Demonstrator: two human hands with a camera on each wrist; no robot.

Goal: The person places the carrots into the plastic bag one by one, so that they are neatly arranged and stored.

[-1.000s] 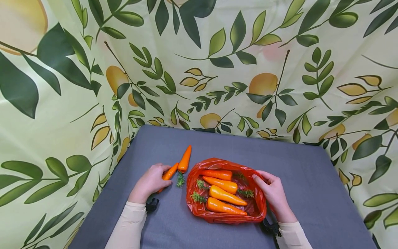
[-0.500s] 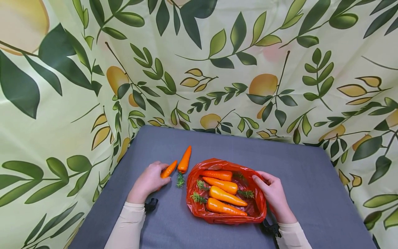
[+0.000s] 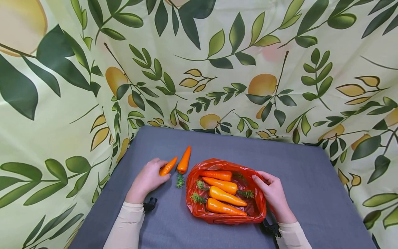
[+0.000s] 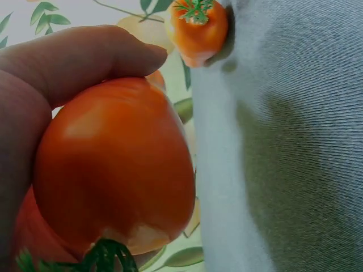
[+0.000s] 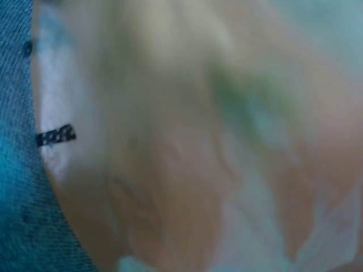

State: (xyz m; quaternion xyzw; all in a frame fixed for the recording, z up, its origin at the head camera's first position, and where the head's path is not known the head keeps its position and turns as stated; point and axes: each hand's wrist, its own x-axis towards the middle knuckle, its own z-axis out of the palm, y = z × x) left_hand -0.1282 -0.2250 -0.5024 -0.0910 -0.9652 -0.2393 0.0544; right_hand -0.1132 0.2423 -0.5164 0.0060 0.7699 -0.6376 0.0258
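The left hand [image 3: 149, 178] grips an orange carrot [image 3: 168, 167] near a loose carrot [image 3: 185, 160] on the grey table [image 3: 169, 218], while the right hand [image 3: 274, 193] pinches the rim of the red bag [image 3: 224, 219] holding four carrots [image 3: 223, 194] nearby.

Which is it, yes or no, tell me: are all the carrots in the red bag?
No, a loose carrot lies on the gray table outside the red bag, and the left hand holds another carrot.

Cream, slightly creased sleeves [image 3: 125, 223] end beside black wrist-worn devices [image 3: 150, 204].
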